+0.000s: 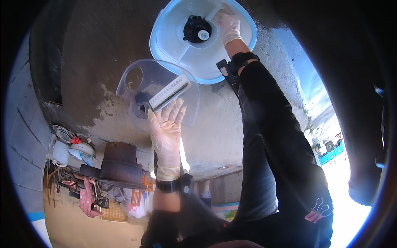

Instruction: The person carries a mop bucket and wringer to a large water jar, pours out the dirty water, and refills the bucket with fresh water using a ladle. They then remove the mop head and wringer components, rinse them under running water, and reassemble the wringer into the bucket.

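Note:
My left hand [167,133] wears a thin translucent glove and is palm up, with its thumb and fingers at the lower edge of a clear plastic cover [189,108]. This cover has round openings and carries a white strip [166,90] with a dark row along one side. A white basin with a light blue rim [152,40] lies beyond it, and a black fitting [194,28] with a white knob [203,35] sits in its middle. Inside the basin, my gloved right hand [230,24] is against the right wall; its fingers are blurred.
Underfoot is a concrete floor [217,114] with dark wet patches. To the left are a rusty metal stove [119,161], a white bucket [60,153], a basin [82,152] and stacked plates [63,133]. A blue vehicle [332,153] stands outside at right. Both wrists wear black straps.

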`<state>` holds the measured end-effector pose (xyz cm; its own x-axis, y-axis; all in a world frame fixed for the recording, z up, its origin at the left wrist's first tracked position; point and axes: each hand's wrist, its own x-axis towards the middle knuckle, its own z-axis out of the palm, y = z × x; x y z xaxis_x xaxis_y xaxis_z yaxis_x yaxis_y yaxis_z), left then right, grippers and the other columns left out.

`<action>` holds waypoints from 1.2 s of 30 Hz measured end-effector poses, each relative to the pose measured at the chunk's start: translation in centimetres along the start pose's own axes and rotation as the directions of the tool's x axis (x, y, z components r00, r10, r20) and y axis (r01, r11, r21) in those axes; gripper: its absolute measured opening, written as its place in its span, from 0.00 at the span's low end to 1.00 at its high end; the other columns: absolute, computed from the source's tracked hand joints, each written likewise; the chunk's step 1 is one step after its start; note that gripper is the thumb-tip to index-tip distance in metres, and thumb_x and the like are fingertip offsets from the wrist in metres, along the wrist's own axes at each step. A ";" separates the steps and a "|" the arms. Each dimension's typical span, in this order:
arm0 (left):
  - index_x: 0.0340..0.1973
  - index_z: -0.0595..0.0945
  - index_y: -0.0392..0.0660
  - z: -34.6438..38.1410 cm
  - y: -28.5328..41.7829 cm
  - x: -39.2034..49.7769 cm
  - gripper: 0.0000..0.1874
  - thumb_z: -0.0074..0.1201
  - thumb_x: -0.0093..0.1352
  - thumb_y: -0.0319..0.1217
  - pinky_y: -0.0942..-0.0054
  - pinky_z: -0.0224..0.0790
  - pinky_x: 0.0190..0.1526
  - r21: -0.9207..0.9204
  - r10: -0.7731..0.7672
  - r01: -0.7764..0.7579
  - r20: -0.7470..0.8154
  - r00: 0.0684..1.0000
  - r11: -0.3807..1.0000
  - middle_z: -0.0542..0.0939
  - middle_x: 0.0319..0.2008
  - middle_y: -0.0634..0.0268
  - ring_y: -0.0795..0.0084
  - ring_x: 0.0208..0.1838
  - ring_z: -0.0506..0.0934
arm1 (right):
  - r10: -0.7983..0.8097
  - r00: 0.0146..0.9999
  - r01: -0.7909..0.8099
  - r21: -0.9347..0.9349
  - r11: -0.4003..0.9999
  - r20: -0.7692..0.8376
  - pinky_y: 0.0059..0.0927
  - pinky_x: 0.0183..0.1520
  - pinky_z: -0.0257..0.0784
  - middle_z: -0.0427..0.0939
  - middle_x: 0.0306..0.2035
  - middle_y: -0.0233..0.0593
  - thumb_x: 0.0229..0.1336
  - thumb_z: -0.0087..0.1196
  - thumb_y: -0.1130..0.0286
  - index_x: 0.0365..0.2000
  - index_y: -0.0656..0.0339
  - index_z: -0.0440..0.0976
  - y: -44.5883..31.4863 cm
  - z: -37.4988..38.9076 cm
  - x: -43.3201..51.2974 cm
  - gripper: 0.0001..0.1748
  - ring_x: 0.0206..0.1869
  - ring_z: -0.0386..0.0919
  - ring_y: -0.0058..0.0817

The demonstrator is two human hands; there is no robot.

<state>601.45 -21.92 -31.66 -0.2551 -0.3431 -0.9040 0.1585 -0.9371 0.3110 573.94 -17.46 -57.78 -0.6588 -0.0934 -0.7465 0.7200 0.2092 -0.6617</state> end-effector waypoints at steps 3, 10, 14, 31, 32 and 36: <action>0.63 0.70 0.43 -0.4 -0.2 0.0 0.30 0.39 0.76 0.53 0.50 0.62 0.67 -0.007 0.014 -0.013 0.022 1.000 1.000 0.77 0.57 0.53 0.54 0.64 0.72 | -0.388 0.915 0.374 -0.579 0.724 0.105 0.42 0.52 0.75 0.80 0.42 0.52 0.55 0.51 0.69 0.54 0.62 0.75 0.6 0.2 -0.2 0.25 0.48 0.79 0.44; 0.63 0.70 0.44 -1.1 -0.4 0.0 0.30 0.41 0.76 0.54 0.50 0.61 0.67 -0.026 0.010 -0.009 0.036 0.999 1.000 0.77 0.58 0.53 0.54 0.65 0.71 | 0.233 0.961 -0.184 0.280 0.942 -0.152 0.26 0.50 0.72 0.76 0.57 0.46 0.61 0.44 0.79 0.63 0.51 0.69 1.5 -0.4 -0.4 0.29 0.45 0.81 0.32; 0.63 0.70 0.44 -1.3 -0.3 0.0 0.30 0.40 0.76 0.53 0.50 0.61 0.68 -0.040 0.018 -0.015 0.071 0.997 0.999 0.76 0.58 0.53 0.54 0.65 0.71 | -0.190 0.972 0.230 -0.394 0.890 0.139 0.29 0.46 0.75 0.76 0.56 0.42 0.60 0.46 0.77 0.60 0.52 0.72 2.1 -0.8 1.9 0.27 0.44 0.82 0.34; 0.63 0.70 0.46 -0.6 0.6 0.3 0.29 0.37 0.77 0.53 0.52 0.63 0.66 0.150 0.001 -0.012 0.075 0.997 0.989 0.77 0.58 0.55 0.57 0.64 0.73 | -0.205 0.911 0.365 -0.931 -0.003 0.357 0.38 0.57 0.74 0.79 0.54 0.41 0.59 0.53 0.71 0.46 0.53 0.82 6.1 0.2 6.1 0.15 0.56 0.78 0.41; 0.63 0.70 0.44 -0.4 0.6 0.4 0.30 0.37 0.77 0.53 0.52 0.63 0.67 0.142 -0.008 -0.001 0.061 0.998 0.990 0.77 0.57 0.54 0.57 0.63 0.73 | -0.135 0.873 0.428 -0.868 -0.250 0.469 0.41 0.56 0.75 0.80 0.52 0.44 0.60 0.52 0.71 0.45 0.54 0.83 6.7 -0.3 6.9 0.15 0.54 0.79 0.43; 0.64 0.69 0.45 0.5 0.6 1.2 0.30 0.37 0.77 0.53 0.52 0.63 0.67 0.159 -0.035 0.023 0.074 0.997 0.987 0.77 0.57 0.54 0.56 0.64 0.73 | 0.064 0.879 0.465 -0.824 -0.323 0.472 0.36 0.52 0.77 0.83 0.43 0.48 0.61 0.51 0.70 0.39 0.60 0.83 8.3 -1.9 9.9 0.12 0.46 0.82 0.43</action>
<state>600.77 -22.90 -32.42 -0.3299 -0.3142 -0.8902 -0.0007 -0.9429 0.3331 573.00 -14.81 -70.57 -0.4308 -0.5279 -0.7320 -0.7187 0.6912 -0.0755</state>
